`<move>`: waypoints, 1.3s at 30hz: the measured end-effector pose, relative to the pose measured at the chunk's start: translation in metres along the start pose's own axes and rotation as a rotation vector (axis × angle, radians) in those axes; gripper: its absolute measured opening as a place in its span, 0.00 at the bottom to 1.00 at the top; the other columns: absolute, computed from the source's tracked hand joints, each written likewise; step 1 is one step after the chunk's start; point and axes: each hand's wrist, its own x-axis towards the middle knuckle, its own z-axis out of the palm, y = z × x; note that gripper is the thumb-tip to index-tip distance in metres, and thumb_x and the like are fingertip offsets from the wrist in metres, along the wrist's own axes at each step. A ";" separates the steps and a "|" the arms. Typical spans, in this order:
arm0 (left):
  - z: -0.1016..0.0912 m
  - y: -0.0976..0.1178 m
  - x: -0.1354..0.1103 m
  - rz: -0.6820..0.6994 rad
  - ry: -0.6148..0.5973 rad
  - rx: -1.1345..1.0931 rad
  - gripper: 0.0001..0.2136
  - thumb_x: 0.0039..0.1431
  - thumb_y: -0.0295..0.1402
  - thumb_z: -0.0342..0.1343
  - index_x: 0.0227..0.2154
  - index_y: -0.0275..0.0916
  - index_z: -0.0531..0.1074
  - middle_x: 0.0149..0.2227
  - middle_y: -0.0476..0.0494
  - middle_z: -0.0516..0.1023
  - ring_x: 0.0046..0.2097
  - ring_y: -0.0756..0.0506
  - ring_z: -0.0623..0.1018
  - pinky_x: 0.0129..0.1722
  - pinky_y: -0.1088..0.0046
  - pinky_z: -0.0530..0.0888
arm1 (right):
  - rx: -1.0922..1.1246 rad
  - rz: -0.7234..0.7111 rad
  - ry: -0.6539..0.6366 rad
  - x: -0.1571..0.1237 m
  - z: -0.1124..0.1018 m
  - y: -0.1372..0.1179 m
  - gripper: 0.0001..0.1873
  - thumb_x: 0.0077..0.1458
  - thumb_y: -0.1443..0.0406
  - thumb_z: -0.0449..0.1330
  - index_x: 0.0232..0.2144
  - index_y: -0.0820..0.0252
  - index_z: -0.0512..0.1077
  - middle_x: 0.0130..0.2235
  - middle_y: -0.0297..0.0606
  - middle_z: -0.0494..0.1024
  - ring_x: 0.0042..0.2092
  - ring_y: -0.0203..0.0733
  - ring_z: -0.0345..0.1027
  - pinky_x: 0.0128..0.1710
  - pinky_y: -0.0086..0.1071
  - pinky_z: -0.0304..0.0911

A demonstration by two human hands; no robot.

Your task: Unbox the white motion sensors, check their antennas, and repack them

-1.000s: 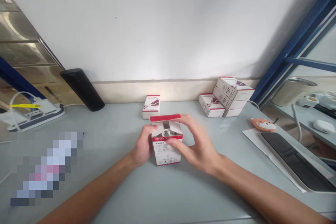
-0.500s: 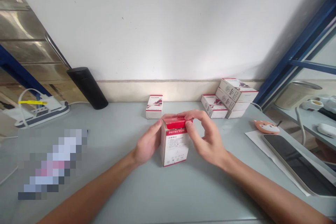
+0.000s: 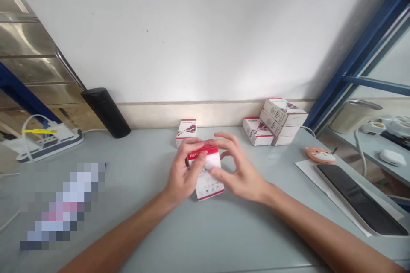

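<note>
A white cardboard box (image 3: 209,181) with a red band, partly lettered "DETECTOR", stands slightly tilted at the middle of the table. My left hand (image 3: 182,175) grips its left side, thumb across the front and fingers over the upper edge. At the right side, my right hand (image 3: 241,172) is open, its fingers spread and curved. Its thumb tip is at the box's front face, while the index finger is raised clear of the top. The red top looks closed, though fingers cover part of it. Behind stands a smaller-looking white and red box (image 3: 186,131).
More white and red boxes (image 3: 283,119) are stacked by the wall. On the right lie a phone (image 3: 361,198), paper (image 3: 309,170) and an orange animal-faced item (image 3: 320,155). A black cylinder (image 3: 106,113), power strip (image 3: 51,143) and pixelated object (image 3: 64,204) are on the left.
The left thumb has moved onto the box's front, and the right fingers have come away from its top edge. The red flap is now pressed down, and the box leans more.
</note>
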 end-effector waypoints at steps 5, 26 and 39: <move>-0.003 -0.004 0.009 -0.435 0.174 -0.110 0.15 0.69 0.51 0.57 0.43 0.45 0.67 0.31 0.54 0.74 0.30 0.49 0.74 0.28 0.76 0.71 | 0.225 0.333 -0.286 -0.008 0.009 0.013 0.53 0.63 0.58 0.67 0.76 0.45 0.37 0.61 0.47 0.74 0.51 0.44 0.78 0.47 0.42 0.78; -0.074 -0.068 0.034 -0.073 -0.396 0.849 0.24 0.74 0.32 0.42 0.70 0.46 0.63 0.73 0.41 0.65 0.72 0.38 0.66 0.71 0.51 0.64 | -0.823 -0.025 -0.180 0.036 0.019 0.068 0.23 0.70 0.63 0.59 0.64 0.48 0.73 0.64 0.41 0.77 0.66 0.48 0.68 0.60 0.44 0.74; -0.086 -0.076 0.042 -0.123 -0.314 0.838 0.23 0.70 0.30 0.47 0.65 0.47 0.70 0.70 0.44 0.69 0.68 0.38 0.72 0.66 0.53 0.71 | -0.787 0.041 -0.184 0.070 0.030 0.071 0.23 0.69 0.64 0.59 0.64 0.51 0.71 0.67 0.40 0.72 0.68 0.46 0.64 0.61 0.40 0.71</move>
